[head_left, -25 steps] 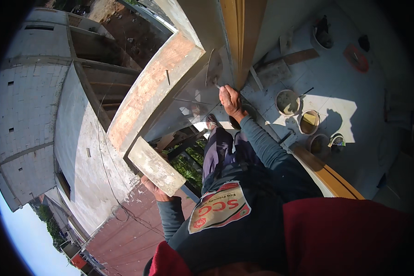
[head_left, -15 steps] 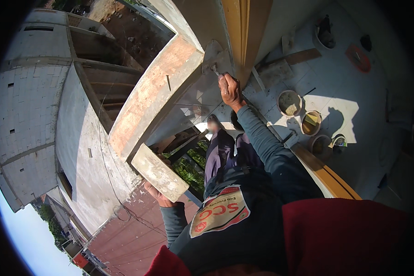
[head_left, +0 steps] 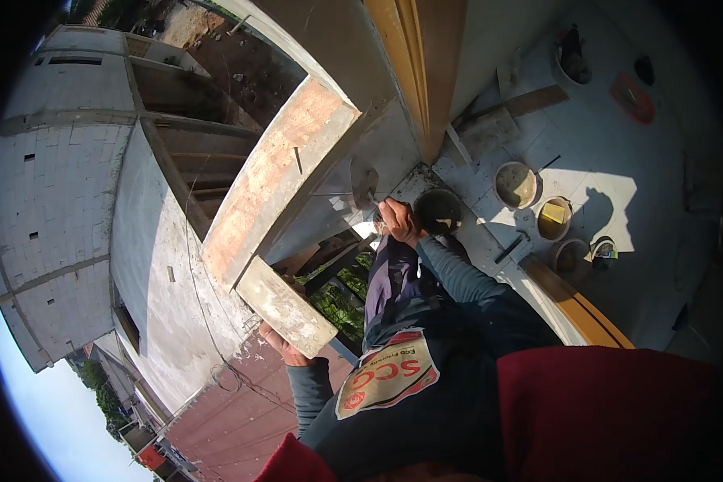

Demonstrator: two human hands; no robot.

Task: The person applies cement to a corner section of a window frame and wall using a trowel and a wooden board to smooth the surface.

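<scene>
My right hand (head_left: 402, 222) is closed round the handle of a trowel (head_left: 364, 178). The trowel's greyish blade lies close to the grey plastered wall face (head_left: 387, 140), below the wooden frame; whether it touches cannot be told. Just right of that hand stands a dark bucket (head_left: 438, 210). At the lower left, my left hand (head_left: 279, 341) grips the edge of a pale, stained rectangular board (head_left: 287, 307). Most of its fingers are hidden beneath the board. The board's far end meets the end of a ledge (head_left: 277, 173) with a rough reddish-brown top.
Several buckets stand on the floor at right, one with grey mix (head_left: 516, 184), another holding something yellow (head_left: 553, 218). A yellow-brown wooden frame (head_left: 414, 72) rises at the top. A nail-like piece (head_left: 298, 160) stands on the ledge. Beyond the ledge is a drop to a reddish roof (head_left: 233, 414).
My right hand has drawn the trowel down and nearer to my body along the wall. The dark bucket now shows beside it. My left hand keeps its grip on the board.
</scene>
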